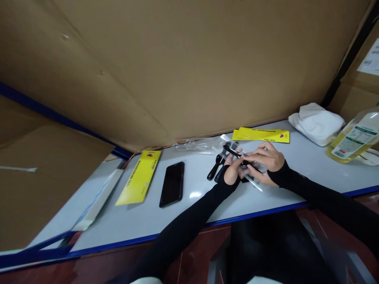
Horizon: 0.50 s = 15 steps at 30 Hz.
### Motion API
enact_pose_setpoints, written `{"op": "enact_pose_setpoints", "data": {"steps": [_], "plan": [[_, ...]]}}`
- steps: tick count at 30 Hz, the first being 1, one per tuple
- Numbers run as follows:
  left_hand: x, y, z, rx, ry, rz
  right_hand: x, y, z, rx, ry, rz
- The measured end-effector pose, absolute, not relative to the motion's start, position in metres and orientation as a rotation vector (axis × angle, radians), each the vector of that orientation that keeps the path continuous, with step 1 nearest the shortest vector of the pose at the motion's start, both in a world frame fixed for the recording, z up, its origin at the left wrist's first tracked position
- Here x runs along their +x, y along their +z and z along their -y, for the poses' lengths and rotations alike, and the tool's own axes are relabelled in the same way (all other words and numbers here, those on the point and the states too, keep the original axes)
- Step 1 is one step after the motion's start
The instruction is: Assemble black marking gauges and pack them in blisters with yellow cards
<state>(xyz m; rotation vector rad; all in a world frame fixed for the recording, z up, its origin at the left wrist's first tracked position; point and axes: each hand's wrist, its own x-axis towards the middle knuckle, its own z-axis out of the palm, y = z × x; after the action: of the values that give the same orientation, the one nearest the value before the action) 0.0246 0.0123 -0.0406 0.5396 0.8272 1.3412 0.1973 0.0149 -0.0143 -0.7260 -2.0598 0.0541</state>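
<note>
Over the table (195, 221), both my hands are closed around a black spokeshave (232, 151), held at a slant. My left hand (232, 174) grips it from the near left side. The fingers of my right hand (268, 161) pinch it near its middle, from the right. Clear plastic wrap (254, 183) shows around and below my fingers; how far it covers the tool I cannot tell. More black-handled tools (212, 172) lie on the table just left of and beneath my left hand, partly hidden by it.
Yellow printed cards (260, 135) lie behind my hands; another yellow card (139, 179) and a black phone (172, 184) are to the left. Clear plastic packaging (195, 146) sits by the cardboard wall (189, 71). A white cloth bundle (315, 123) and a bottle of yellow liquid (353, 138) stand right.
</note>
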Motion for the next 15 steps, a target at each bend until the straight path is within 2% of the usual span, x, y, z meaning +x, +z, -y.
{"op": "enact_pose_setpoints", "data": {"steps": [4, 9, 12, 15], "plan": [[0.022, -0.035, -0.017, 0.525, 1.342, -0.875, 0.205, -0.014, -0.028, -0.775, 0.135, 1.974], [0.01, -0.029, -0.02, 0.5, 1.212, -0.936, 0.241, -0.026, -0.081, -1.304, 0.015, 1.873], [0.001, -0.028, -0.02, 0.592, 1.111, -0.94, 0.26, -0.032, -0.116, -1.57, -0.075, 2.047], [-0.004, -0.026, -0.019, 0.737, 1.024, -0.877, 0.267, -0.036, -0.142, -1.7, -0.01, 2.308]]}}
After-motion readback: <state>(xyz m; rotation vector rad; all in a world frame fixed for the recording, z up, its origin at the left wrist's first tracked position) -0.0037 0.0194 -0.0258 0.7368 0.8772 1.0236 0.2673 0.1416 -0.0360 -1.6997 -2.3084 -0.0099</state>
